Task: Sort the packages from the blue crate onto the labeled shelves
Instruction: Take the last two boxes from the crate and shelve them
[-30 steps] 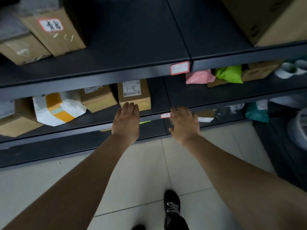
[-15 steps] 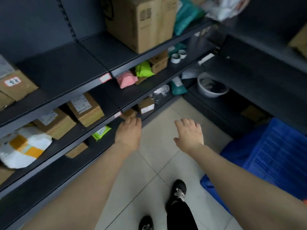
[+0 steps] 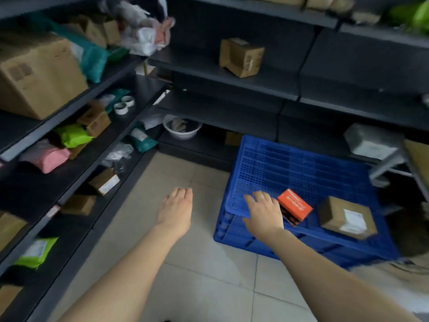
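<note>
Swinging right since half a second ago: the left-hand shelves (image 3: 76, 175) that filled the view now sit off to the side, and the blue crate (image 3: 301, 163), only a corner before, is now in full view on the floor (image 3: 185, 263). The right hand (image 3: 264, 212) was over bare tiles and is now above the crate's near left rim, fingers loosely spread, holding nothing. The left hand (image 3: 176, 210) has come off the shelf edge and hangs over the tiles, fingers straight and together, also empty.

Two packages lie in the crate. The orange box (image 3: 294, 205) is just beside the right hand, can't tell if they touch; its long axis runs upper-left to lower-right. The brown box (image 3: 346, 217) lies further right, white label up, long side roughly left to right.
</note>
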Demonstrator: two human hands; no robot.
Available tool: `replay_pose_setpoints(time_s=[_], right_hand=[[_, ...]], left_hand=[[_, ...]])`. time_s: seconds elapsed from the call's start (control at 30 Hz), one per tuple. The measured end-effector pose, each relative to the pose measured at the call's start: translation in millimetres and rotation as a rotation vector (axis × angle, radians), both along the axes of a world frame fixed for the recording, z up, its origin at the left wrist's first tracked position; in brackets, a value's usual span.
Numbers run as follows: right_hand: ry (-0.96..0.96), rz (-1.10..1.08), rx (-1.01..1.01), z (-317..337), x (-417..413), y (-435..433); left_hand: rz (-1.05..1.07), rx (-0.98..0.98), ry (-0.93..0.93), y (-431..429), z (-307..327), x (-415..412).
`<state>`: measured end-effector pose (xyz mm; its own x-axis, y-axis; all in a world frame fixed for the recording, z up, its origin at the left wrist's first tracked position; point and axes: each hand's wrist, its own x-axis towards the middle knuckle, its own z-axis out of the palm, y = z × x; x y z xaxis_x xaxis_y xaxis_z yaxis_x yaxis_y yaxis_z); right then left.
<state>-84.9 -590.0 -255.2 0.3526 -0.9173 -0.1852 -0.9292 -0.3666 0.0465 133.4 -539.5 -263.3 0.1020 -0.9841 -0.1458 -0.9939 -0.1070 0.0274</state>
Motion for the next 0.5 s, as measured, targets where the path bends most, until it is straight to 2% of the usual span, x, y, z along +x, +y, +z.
replay_pose_setpoints(time_s=[0.2,0.5], right_hand=[[-0.014,-0.164,-0.003,2.8,-123.3,2.7],[0.002,-0.383,0.051,-20.0,-261.1,-19.2]], left_hand=[[-0.145,-0.025,0.057,-30.6,-2.5,-125.9],[-0.284,0.093,0.122,-86.6,-27.4,-262.6]])
